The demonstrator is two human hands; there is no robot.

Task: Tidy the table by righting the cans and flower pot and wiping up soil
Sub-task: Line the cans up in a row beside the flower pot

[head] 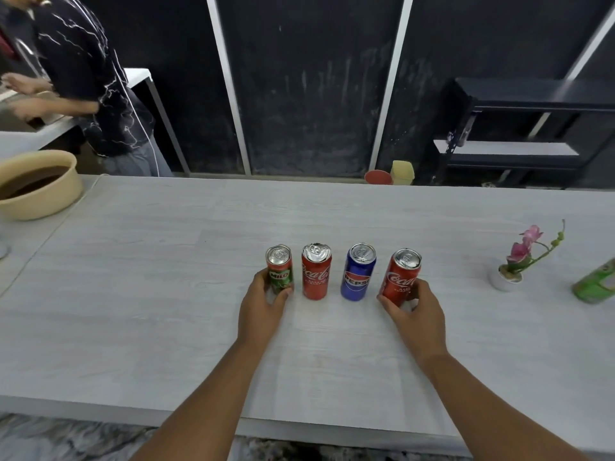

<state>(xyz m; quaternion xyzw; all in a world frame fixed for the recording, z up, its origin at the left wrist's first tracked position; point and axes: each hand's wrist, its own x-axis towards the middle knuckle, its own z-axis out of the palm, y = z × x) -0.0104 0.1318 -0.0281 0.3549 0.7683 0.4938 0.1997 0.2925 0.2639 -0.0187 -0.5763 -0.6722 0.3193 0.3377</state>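
While four slim aluminium cans stand upright in a row near the middle of the pale grey wood-grain worktop (166,261), each end can is in a grip: the left hand (263,307) wraps the green and red can (280,273), and the right hand (414,311) wraps the outer red can (402,277), which tilts slightly. That tilt is the likeliest trouble: let go before the base sits flat and, I judge, it could tip against the blue can (358,271) just beside it and topple the row. A sleeveless forearm sweeping sideways could do the same.

Off to the right, well apart, the small white flower pot with pink blooms (506,277) stands upright; a green can (595,284) at the frame edge leans or lies, I cannot tell which. No spilled soil shows.

Readable labels: "MILO" on the green and red can, Coca-Cola script on the inner red can (316,272) and the outer one, "PEPSI" on the blue can.
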